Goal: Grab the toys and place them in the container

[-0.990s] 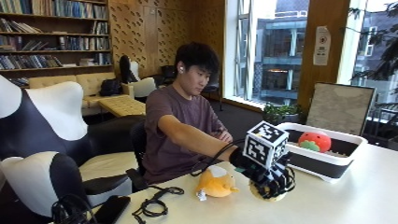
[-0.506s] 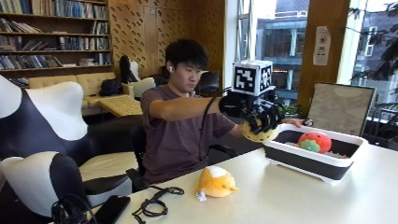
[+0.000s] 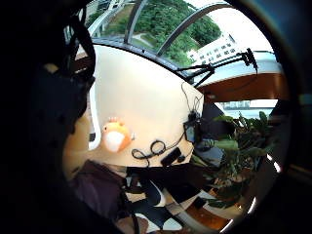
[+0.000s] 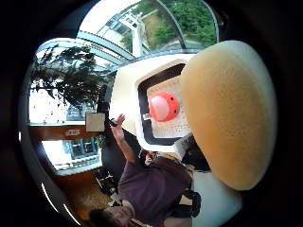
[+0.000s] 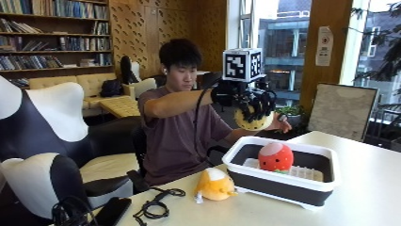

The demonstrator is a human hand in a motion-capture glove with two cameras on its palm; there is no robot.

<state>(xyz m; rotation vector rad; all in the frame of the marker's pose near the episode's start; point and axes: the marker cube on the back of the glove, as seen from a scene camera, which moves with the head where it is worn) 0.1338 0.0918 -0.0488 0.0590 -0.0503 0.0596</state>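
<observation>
My gloved right hand (image 5: 251, 101) grips a round yellow toy (image 5: 253, 118) in the air, above the near-left end of the container (image 5: 245, 165). The container is a white-rimmed tub with dark walls on the table. A red toy (image 5: 276, 157) lies inside it on a white grid. In the thumb side palm view the yellow toy (image 4: 227, 109) fills much of the picture, with the container (image 4: 128, 94) and the red toy (image 4: 163, 106) beyond it. An orange plush toy (image 5: 215, 184) stands on the table beside the container, and also shows as the orange plush (image 3: 116, 136) in the little finger side view.
The person's bare left hand (image 5: 283, 125) hovers behind the container. Black cables (image 5: 153, 207) and a dark phone (image 5: 113, 212) lie at the table's front left. Black-and-white chairs (image 5: 44, 141) stand to the left. A framed board (image 5: 341, 110) leans behind the table (image 5: 376, 188).
The gloved hand rose from the table beside the orange plush, carrying the yellow toy up and over towards the container. The outside camera's framing has also shifted.
</observation>
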